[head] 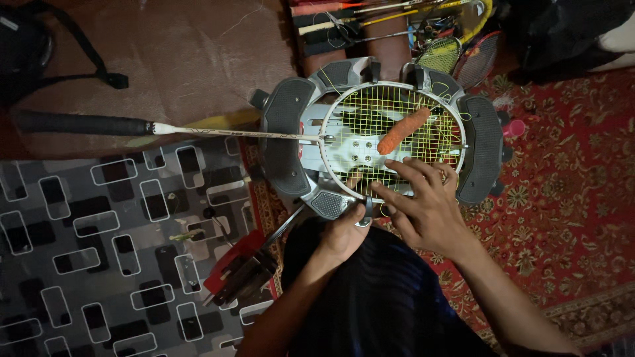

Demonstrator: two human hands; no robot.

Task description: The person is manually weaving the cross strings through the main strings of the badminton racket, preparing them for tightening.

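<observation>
Nearest you, over your dark lap, your two forearms run up toward one stringing machine (284,132) that sits on the floor. Your left hand (344,233) is curled at the machine's near edge, thumb and fingers closed around a small metal clamp (364,218) just below the racket frame. Your right hand (426,205) lies flat and spread, palm down, fingers fanned over the near part of the yellow strings (390,112), fingertips touching them; it holds nothing.

One badminton racket (370,89) is mounted in the machine, head clamped between two dark padded side supports, one left and one right. Its thin white shaft runs left to one black grip (83,123) that rests on the floor. One orange tool handle (403,130) lies tilted across the string bed, just beyond your right fingertips. White plate with small round holes shows under the strings.

Left of your lap, one red and black hand tool (241,268) lies where a grey patterned mat (99,251) meets a red patterned carpet (562,198).

Farthest off, past the machine, several long tools (357,16) lie side by side, and two more racket heads (463,56) sit beside them; the exact tool count is too dim to tell.
</observation>
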